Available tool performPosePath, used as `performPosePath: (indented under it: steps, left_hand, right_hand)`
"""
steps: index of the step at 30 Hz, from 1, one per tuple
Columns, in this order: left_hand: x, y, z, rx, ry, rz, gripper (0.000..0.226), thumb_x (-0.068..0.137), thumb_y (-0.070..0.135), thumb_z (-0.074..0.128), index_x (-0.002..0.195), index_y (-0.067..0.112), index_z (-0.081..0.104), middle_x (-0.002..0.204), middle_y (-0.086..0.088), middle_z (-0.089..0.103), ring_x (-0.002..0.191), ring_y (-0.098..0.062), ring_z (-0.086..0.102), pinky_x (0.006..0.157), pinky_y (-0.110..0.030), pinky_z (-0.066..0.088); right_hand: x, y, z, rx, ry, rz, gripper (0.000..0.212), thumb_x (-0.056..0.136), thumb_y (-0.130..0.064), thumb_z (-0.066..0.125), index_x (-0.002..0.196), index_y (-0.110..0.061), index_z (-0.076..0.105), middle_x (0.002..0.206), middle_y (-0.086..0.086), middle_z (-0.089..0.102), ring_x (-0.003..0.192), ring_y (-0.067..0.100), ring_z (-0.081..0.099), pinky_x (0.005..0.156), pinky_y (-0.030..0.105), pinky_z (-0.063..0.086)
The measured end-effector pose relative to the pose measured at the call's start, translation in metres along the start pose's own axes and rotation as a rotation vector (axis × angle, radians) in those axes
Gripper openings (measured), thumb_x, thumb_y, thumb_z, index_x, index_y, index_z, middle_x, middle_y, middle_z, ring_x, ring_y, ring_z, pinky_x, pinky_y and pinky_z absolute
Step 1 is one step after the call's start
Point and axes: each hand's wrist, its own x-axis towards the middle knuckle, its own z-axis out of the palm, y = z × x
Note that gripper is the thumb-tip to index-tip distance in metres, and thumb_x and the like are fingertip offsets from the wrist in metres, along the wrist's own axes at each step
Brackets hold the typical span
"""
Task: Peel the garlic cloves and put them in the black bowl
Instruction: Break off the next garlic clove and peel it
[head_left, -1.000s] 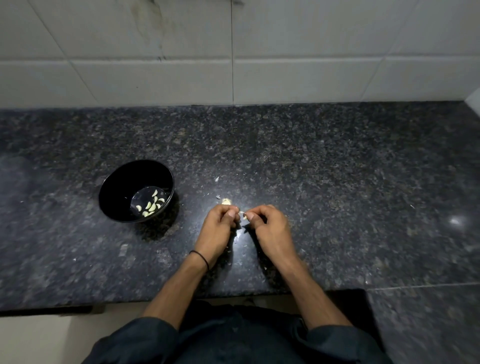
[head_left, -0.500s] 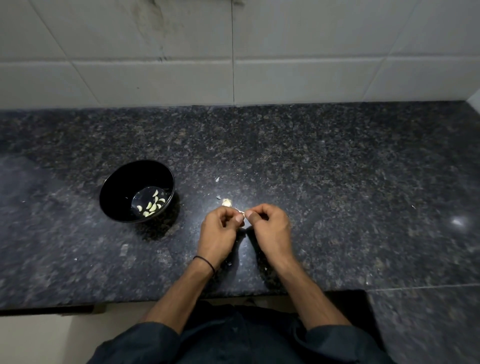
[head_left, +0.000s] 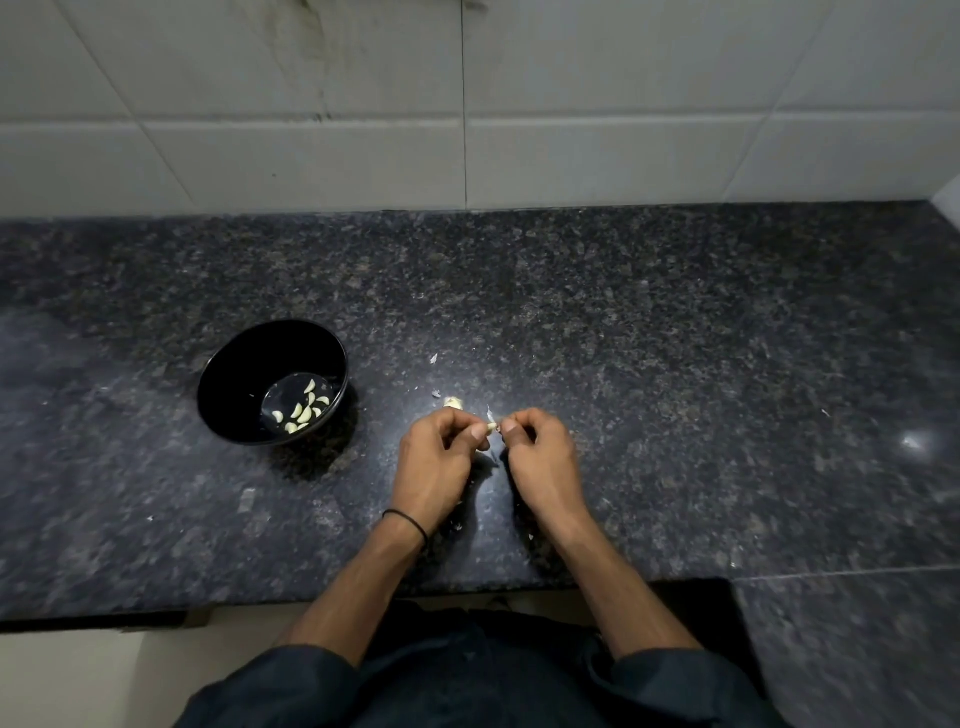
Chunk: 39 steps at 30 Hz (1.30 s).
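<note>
My left hand (head_left: 439, 457) and right hand (head_left: 540, 457) have hardly moved in the last second. The fingertips of both are still pinched on one garlic clove (head_left: 492, 426) just above the counter, with a shred of skin standing off it. The black bowl (head_left: 244, 364) on the left holds the same peeled cloves (head_left: 304, 410). A loose clove (head_left: 453, 401) lies just beyond my left knuckles on the speckled dark granite countertop (head_left: 675, 364). Pale wall tiles (head_left: 571, 130) rise behind.

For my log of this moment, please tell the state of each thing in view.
Black round bowl: upright, holds several peeled cloves.
Small garlic clove: pinched between both hands, skin flake sticking up.
Left hand: pinches the clove.
Right hand: pinches the clove.
Pale garlic piece: lies loose on the dark speckled countertop, beyond the left hand.
</note>
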Motion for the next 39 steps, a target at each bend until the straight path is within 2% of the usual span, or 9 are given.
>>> performPosePath:
  steps: [4, 8, 12, 14, 18, 26, 31, 35, 39]
  left_hand:
    - [0.001, 0.002, -0.003, 0.09, 0.015, 0.03, 0.008, 0.093, 0.016, 0.068, 0.086, 0.018, 0.072, 0.076, 0.005, 0.073, 0.077, -0.012, 0.071, 0.079, -0.035, 0.056]
    - [0.001, 0.005, -0.007, 0.238, 0.032, 0.132, 0.007, 0.091, 0.012, 0.068, 0.085, 0.014, 0.07, 0.07, 0.009, 0.067, 0.07, -0.008, 0.062, 0.071, -0.025, 0.047]
    - [0.002, 0.006, -0.01, 0.328, 0.019, 0.214, 0.008, 0.091, 0.008, 0.067, 0.084, 0.012, 0.067, 0.072, 0.006, 0.066, 0.072, -0.014, 0.06, 0.067, -0.019, 0.041]
    - [0.003, 0.006, -0.011, 0.346, 0.022, 0.243, 0.009, 0.09, 0.005, 0.067, 0.083, 0.011, 0.067, 0.073, 0.006, 0.066, 0.071, -0.014, 0.059, 0.065, -0.013, 0.039]
    - [0.004, 0.005, -0.012, 0.359, 0.021, 0.255, 0.01, 0.089, 0.004, 0.067, 0.081, 0.011, 0.067, 0.073, 0.004, 0.067, 0.071, -0.015, 0.06, 0.066, -0.019, 0.041]
    - [0.004, 0.005, -0.015, 0.373, 0.005, 0.282, 0.013, 0.087, 0.001, 0.066, 0.08, 0.012, 0.066, 0.073, 0.005, 0.066, 0.07, -0.012, 0.059, 0.064, -0.008, 0.037]
    - [0.004, 0.006, -0.016, 0.347, -0.002, 0.285, 0.013, 0.087, 0.001, 0.067, 0.079, 0.011, 0.067, 0.071, 0.009, 0.065, 0.068, -0.005, 0.056, 0.064, -0.007, 0.038]
    - [0.004, 0.008, -0.015, 0.244, -0.031, 0.189, 0.011, 0.089, 0.003, 0.066, 0.081, 0.009, 0.068, 0.069, 0.006, 0.067, 0.064, 0.002, 0.057, 0.061, -0.008, 0.04]
    - [0.005, 0.005, -0.014, 0.077, -0.101, 0.054, 0.014, 0.094, 0.004, 0.063, 0.082, 0.008, 0.069, 0.068, 0.004, 0.067, 0.058, 0.001, 0.058, 0.062, -0.016, 0.046]
  right_hand:
    - [-0.003, -0.001, -0.01, -0.013, -0.011, -0.182, 0.01, 0.098, -0.016, 0.061, 0.098, -0.017, 0.07, 0.101, -0.006, 0.062, 0.093, 0.006, 0.062, 0.082, 0.019, 0.049]
    - [-0.004, -0.003, -0.016, -0.083, -0.046, -0.362, 0.009, 0.096, -0.017, 0.064, 0.096, -0.013, 0.072, 0.095, -0.008, 0.061, 0.089, 0.001, 0.06, 0.077, 0.011, 0.046]
    - [-0.003, -0.003, -0.017, -0.147, -0.057, -0.413, 0.011, 0.097, -0.016, 0.064, 0.094, -0.011, 0.074, 0.09, -0.007, 0.06, 0.085, 0.001, 0.058, 0.074, 0.008, 0.04]
    - [-0.004, -0.002, -0.016, -0.161, -0.059, -0.423, 0.011, 0.097, -0.016, 0.064, 0.093, -0.011, 0.074, 0.089, -0.007, 0.06, 0.083, 0.0, 0.057, 0.072, 0.007, 0.039]
    - [-0.002, -0.001, -0.014, -0.16, -0.081, -0.416, 0.013, 0.098, -0.018, 0.063, 0.093, -0.012, 0.073, 0.09, -0.007, 0.059, 0.084, 0.001, 0.057, 0.071, 0.008, 0.039]
    - [-0.002, -0.001, -0.012, -0.236, -0.079, -0.468, 0.013, 0.099, -0.018, 0.061, 0.092, -0.012, 0.07, 0.089, -0.006, 0.057, 0.079, 0.003, 0.054, 0.07, 0.01, 0.038]
    - [-0.005, -0.001, -0.011, -0.259, -0.077, -0.447, 0.014, 0.101, -0.019, 0.056, 0.093, -0.012, 0.065, 0.091, -0.007, 0.054, 0.082, 0.007, 0.052, 0.074, 0.02, 0.04]
    - [-0.004, -0.001, -0.01, -0.249, -0.086, -0.399, 0.015, 0.102, -0.021, 0.054, 0.094, -0.014, 0.064, 0.092, -0.009, 0.053, 0.083, 0.005, 0.052, 0.075, 0.02, 0.042]
    - [-0.002, 0.0, -0.009, -0.132, -0.077, -0.295, 0.012, 0.1, -0.018, 0.059, 0.093, -0.014, 0.068, 0.091, -0.01, 0.057, 0.084, -0.003, 0.054, 0.073, 0.009, 0.039]
